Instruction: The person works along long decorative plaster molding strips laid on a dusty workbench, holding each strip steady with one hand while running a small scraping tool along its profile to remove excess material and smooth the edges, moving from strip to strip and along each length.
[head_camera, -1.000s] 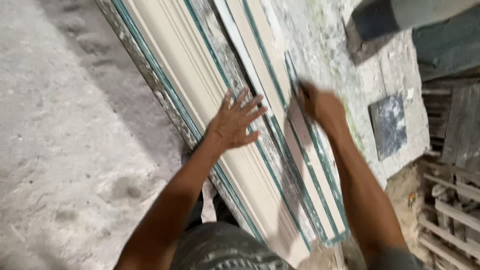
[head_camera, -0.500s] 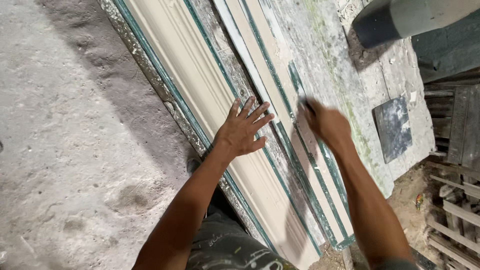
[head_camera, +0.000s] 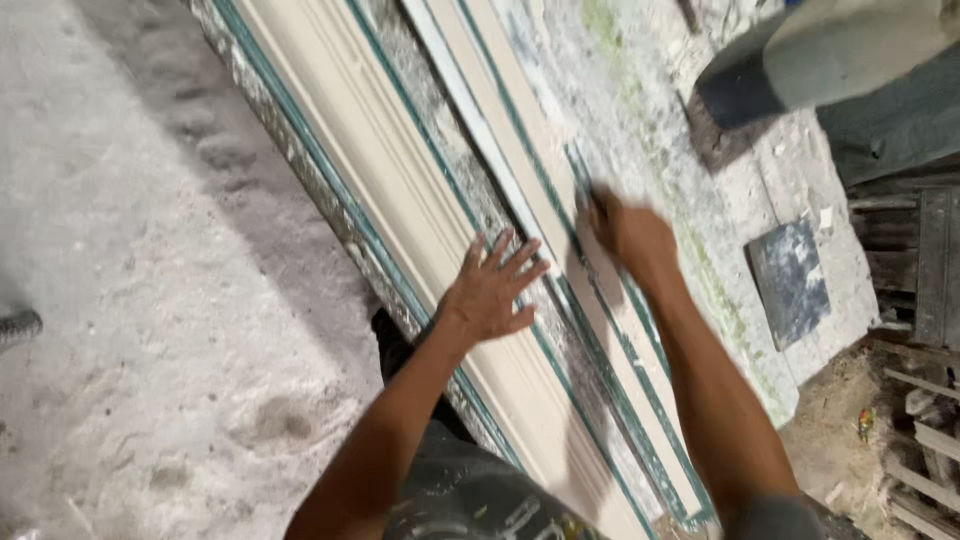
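- The long cream moulding (head_camera: 420, 230) lies on the desk (head_camera: 640, 150), its long axis running from the far left down to the near edge.
- The left hand (head_camera: 490, 290) presses flat on it, fingers spread.
- The right hand (head_camera: 630, 235) (blurred) sits just beside, on the green-edged strip (head_camera: 600, 330); I cannot tell its grip.
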